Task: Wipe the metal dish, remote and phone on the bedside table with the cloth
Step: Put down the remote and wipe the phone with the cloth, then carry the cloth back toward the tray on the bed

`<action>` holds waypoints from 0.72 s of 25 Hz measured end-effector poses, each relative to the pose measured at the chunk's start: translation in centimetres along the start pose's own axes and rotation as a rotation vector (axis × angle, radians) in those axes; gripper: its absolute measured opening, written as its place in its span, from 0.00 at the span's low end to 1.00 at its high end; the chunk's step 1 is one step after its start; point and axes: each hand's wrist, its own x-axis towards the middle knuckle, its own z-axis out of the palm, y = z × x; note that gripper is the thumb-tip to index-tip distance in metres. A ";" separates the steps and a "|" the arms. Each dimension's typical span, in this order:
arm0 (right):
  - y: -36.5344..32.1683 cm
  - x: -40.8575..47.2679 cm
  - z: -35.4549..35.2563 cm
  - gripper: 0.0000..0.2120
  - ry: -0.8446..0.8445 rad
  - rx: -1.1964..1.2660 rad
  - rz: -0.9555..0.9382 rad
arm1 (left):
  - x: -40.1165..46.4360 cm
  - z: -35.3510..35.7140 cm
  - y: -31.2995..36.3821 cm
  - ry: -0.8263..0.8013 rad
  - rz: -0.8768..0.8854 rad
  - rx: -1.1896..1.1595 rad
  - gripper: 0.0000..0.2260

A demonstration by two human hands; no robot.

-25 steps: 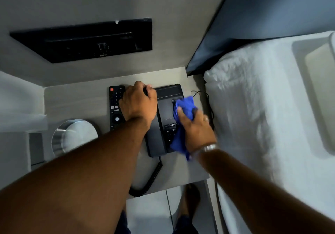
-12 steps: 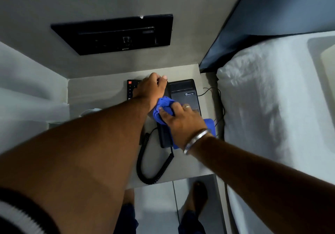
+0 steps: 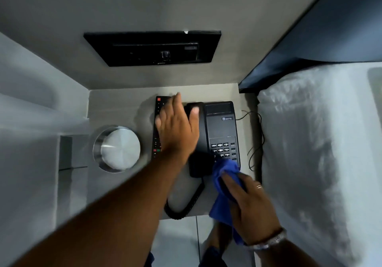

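Note:
A black desk phone (image 3: 221, 126) sits on the bedside table (image 3: 119, 103), its handset on the left side. My left hand (image 3: 177, 128) hovers, fingers spread and blurred, over the handset and the black remote (image 3: 157, 109) lying just left of the phone; it holds nothing. My right hand (image 3: 250, 204) grips a blue cloth (image 3: 225, 175) at the phone's near right corner, over the lower keypad. A round metal dish (image 3: 117, 149) stands on the table's left side, apart from both hands.
A coiled phone cord (image 3: 182, 209) loops off the table's near edge. A thin cable (image 3: 256, 142) runs between table and a white-sheeted bed (image 3: 320, 153) on the right. A black wall panel (image 3: 153, 47) hangs above. Tiled floor and my feet lie below.
My left hand has let go of the handset and opened above it. My right hand has drawn the cloth from the phone's upper left down to its near right corner.

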 end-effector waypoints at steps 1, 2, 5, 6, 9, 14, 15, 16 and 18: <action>0.1 1.5 -1.1 0.28 0.034 0.042 0.024 | -2.5 0.4 -0.3 0.007 -0.022 -0.009 0.31; -0.2 3.5 -1.9 0.28 0.050 0.062 0.042 | -4.8 1.0 -0.6 -0.039 -0.013 0.023 0.31; -2.6 10.2 -2.1 0.26 -0.024 -0.075 -0.078 | -7.6 2.8 -1.9 -0.161 0.051 0.101 0.32; -3.1 12.9 -2.0 0.25 -0.021 -0.140 -0.122 | -7.4 3.1 -2.0 -0.146 0.063 0.088 0.31; -3.1 21.3 -3.7 0.23 -0.055 -0.185 -0.015 | -6.8 2.9 -1.8 -0.146 0.051 0.128 0.30; -2.8 19.8 -10.4 0.22 -0.148 0.539 0.165 | -5.4 -1.4 -0.4 -0.159 -0.010 0.055 0.31; -2.9 17.6 -12.3 0.20 -0.153 0.779 0.208 | -4.5 -3.1 0.3 -0.127 -0.070 -0.175 0.29; -2.9 15.5 -14.6 0.17 -0.197 1.014 0.227 | -3.4 -5.4 1.6 -0.125 -0.165 -0.515 0.26; -3.0 11.8 -18.8 0.12 -0.400 1.500 0.256 | -1.7 -10.2 4.4 -0.292 -0.419 -1.153 0.21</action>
